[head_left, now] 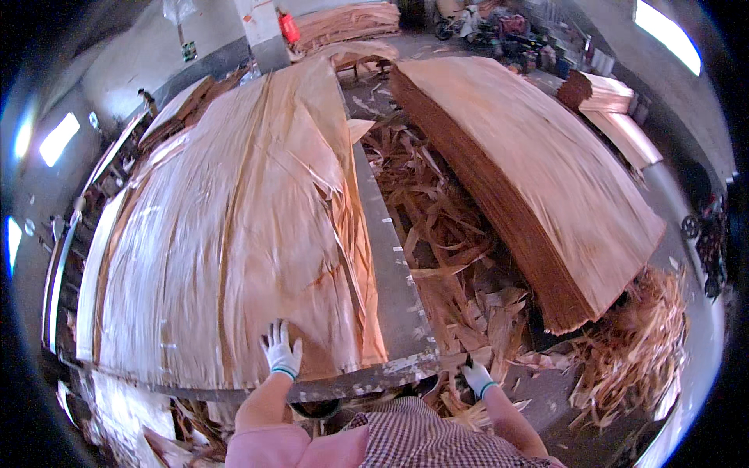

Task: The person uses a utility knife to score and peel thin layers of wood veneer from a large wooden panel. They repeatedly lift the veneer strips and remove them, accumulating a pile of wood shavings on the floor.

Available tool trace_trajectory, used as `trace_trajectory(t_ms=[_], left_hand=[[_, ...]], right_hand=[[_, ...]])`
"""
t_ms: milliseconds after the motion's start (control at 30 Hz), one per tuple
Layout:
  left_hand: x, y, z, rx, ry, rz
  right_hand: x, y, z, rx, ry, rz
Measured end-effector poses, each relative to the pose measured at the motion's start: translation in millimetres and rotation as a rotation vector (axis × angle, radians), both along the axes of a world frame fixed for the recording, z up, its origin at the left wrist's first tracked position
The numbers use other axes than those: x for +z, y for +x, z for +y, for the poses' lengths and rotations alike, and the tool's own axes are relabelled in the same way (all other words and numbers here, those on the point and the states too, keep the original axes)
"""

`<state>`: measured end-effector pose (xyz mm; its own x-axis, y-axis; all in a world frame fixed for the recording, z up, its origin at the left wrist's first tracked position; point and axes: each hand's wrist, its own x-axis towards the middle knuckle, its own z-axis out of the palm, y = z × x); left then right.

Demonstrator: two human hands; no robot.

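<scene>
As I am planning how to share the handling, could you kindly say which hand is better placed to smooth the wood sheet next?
Probably the left hand: it lies spread on the wood sheet, near the front edge. The right hand is beside the table's near right corner, off the sheet.

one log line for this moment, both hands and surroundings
left hand: spread on wood sheet | right hand: right of table, grip unclear | wood strips: between table and sheet stack

Gloved left grip (282, 350) flat on veneer sheet (199, 242)
</scene>
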<state>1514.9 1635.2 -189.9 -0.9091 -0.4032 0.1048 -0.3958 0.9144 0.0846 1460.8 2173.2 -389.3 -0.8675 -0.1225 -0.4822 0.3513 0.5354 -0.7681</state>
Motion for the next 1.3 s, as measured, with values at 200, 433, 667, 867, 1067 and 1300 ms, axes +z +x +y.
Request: trace_trajectory(t_ms=[200,433,667,867,1067,1300], left_hand=[[8.0,18.6,-3.1,0.073,0.037,0.015],[17.1,-57.3,9.8,0.351,0.304,0.485],[80.0,-234.1,167.1,-0.061,0.077,0.336],[44.1,-272.0,175.2,0.34,-0.237,-0.046],[69.8,-293.6,198.9,0.367,-0.027,-0.018],[124.5,-371.6,216.3,0.573,-0.151,-0.222]], right_hand=[[91.7,-117.4,24.0,-0.013,-0.054,-0.249],[127.5,-152.8,130.4,0.591,0.748,-0.561],[46.6,-252.5,221.2,1.691,0.993,-0.301],[54.0,-422.6,129.7,0.123,0.333,-0.574],[99.0,-566.1,85.1,0.359,0.169,-0.375],[95.5,-628.8,60.8,0.316,0.132,-0.441]])
